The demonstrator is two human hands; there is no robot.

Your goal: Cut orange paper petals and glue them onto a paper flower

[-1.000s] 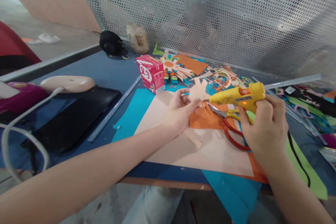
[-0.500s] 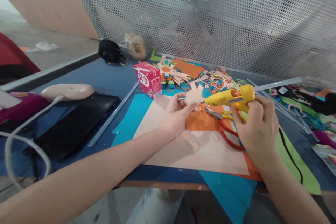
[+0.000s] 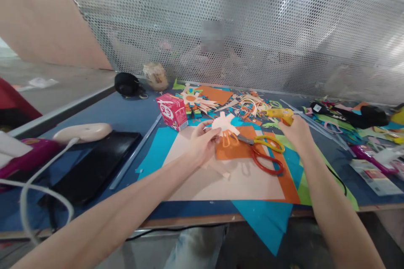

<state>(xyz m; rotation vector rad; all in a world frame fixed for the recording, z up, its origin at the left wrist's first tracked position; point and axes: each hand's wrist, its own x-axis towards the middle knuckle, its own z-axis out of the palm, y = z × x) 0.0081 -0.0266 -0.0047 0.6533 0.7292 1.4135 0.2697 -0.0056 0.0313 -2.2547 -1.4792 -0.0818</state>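
My left hand pinches a pale pink paper cut-out with fringed petals, held just above the orange sheet. My right hand reaches out to the right and grips the handle of a yellow glue gun, which lies low over the paper scraps, well away from the cut-out. Scissors with one yellow and one red loop lie on the orange sheet between my hands.
A red carton stands behind the left hand, beside layered paper flowers. Paper scraps litter the back. A black tablet, a pink device and a white cable lie left. Perforated metal screen behind.
My right hand has carried the glue gun away from the cut-out, to the right and down toward the table. My left hand still holds the cut-out. The view has tilted up.
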